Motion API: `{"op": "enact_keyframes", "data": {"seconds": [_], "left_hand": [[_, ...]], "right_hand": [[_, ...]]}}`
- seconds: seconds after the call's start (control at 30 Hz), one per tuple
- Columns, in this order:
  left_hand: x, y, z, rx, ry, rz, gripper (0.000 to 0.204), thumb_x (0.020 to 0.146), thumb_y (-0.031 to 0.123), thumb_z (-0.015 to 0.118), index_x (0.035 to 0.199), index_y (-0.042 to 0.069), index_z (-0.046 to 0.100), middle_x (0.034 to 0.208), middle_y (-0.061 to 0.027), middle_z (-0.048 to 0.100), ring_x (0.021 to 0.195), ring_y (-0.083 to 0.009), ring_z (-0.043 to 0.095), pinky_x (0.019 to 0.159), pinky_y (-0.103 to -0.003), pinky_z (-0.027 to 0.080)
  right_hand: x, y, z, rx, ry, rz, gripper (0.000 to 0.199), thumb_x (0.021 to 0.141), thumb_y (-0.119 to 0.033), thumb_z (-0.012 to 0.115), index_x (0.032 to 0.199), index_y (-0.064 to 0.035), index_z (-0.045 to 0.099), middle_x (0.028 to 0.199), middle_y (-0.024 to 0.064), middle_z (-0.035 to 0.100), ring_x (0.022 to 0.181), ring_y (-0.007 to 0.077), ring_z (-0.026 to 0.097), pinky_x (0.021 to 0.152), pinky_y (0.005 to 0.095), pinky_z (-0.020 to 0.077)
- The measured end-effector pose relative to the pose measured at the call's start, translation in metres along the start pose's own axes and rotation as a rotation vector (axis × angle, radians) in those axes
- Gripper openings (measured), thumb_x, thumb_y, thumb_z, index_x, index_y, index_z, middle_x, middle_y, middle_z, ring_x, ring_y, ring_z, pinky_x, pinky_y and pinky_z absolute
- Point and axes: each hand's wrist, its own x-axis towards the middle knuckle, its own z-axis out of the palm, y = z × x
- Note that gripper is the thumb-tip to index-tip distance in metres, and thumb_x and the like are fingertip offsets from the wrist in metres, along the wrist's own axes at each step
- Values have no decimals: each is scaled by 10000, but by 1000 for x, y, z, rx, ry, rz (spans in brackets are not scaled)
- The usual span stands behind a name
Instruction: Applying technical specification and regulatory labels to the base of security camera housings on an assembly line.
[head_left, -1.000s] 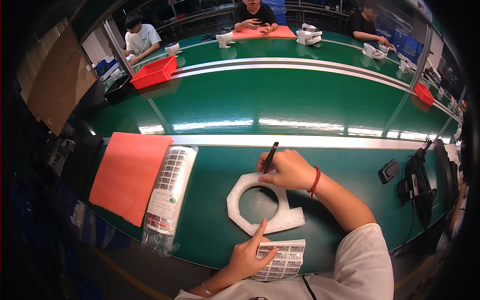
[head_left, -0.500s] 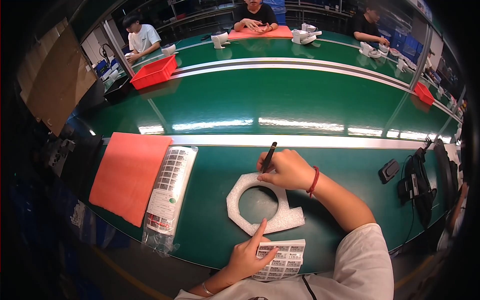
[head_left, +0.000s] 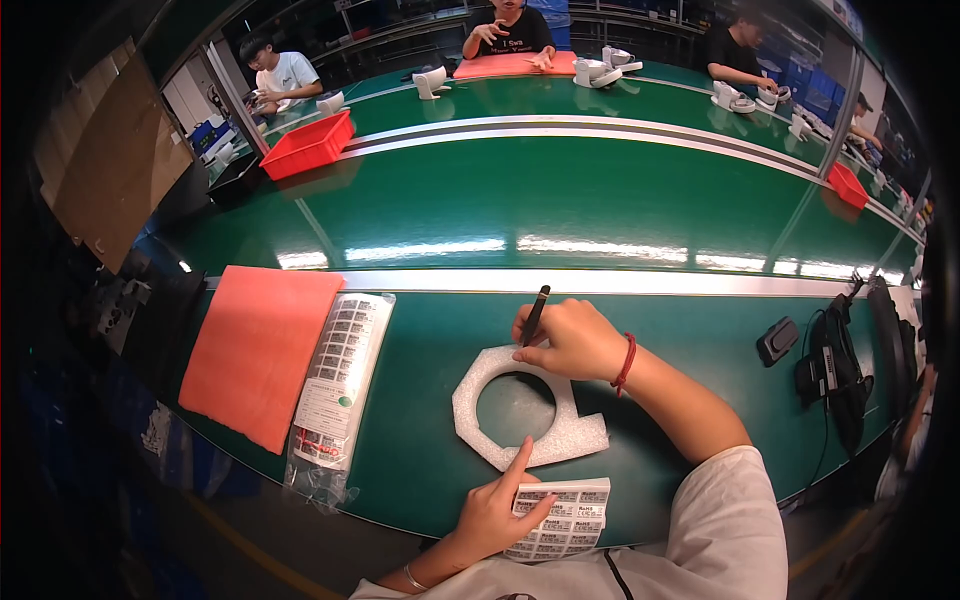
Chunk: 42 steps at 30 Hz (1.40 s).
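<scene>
Right hand (head_left: 575, 338): fingers pinching tool (head_left: 538, 312) at upper edge of foam (head_left: 466, 408). Left hand (head_left: 492, 518): thumb, index spread; thumb on label sheet (head_left: 572, 525), index at foam's lower edge; cannot tell other fingers' grip. Foam: on table (head_left: 400, 440), between hands.

Bare green tabletop (head_left: 418, 400) is running between the label pack (head_left: 345, 380) and the foam ring (head_left: 575, 434); the right hand (head_left: 575, 338) is blocking the ring's far side; the left hand (head_left: 492, 515) is crowding its near edge.
</scene>
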Motion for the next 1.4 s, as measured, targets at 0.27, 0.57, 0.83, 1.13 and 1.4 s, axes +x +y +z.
{"op": "enact_keyframes", "data": {"seconds": [0.27, 0.57, 0.83, 1.13, 1.4], "left_hand": [[0, 0, 0, -4, -4, -7, 816, 856, 226, 765, 1502, -45, 348, 849, -85, 719, 699, -231, 722, 659, -328, 575], [0, 0, 0, -13, 1, 8, 812, 857, 213, 765, 1498, -56, 347, 838, -84, 714, 694, -225, 720, 653, -324, 574], [0, 1, 0, -8, -4, 1, 807, 861, 214, 761, 1497, -60, 346, 838, -82, 716, 684, -219, 719, 645, -321, 572], [0, 0, 0, -5, -4, 11, 813, 861, 216, 760, 1500, -59, 340, 838, -79, 717, 678, -220, 718, 635, -322, 572], [0, -1, 0, -6, -3, 12, 813, 867, 228, 756, 1500, -61, 337, 836, -78, 716, 674, -221, 717, 628, -321, 570]], "right_hand": [[0, 0, 0, -5, -8, 9, 221, 807, -242, 748, 942, -86, 670, 814, 90, 741, 768, 272, 725, 708, 380, 556], [1, 1, 0, 4, -20, 23, 233, 801, -252, 755, 940, -83, 672, 825, 94, 745, 771, 281, 724, 713, 384, 554], [3, 3, -2, 72, -25, 30, 272, 813, -263, 751, 953, -43, 674, 835, 128, 745, 790, 296, 726, 749, 389, 553], [6, 7, -5, 108, -53, 65, 312, 836, -286, 768, 988, -32, 670, 876, 135, 740, 854, 265, 733, 778, 354, 557], [8, 12, -6, 210, -46, 123, 397, 829, -342, 768, 1052, -37, 648, 859, 133, 729, 819, 270, 715, 773, 359, 537]]}}
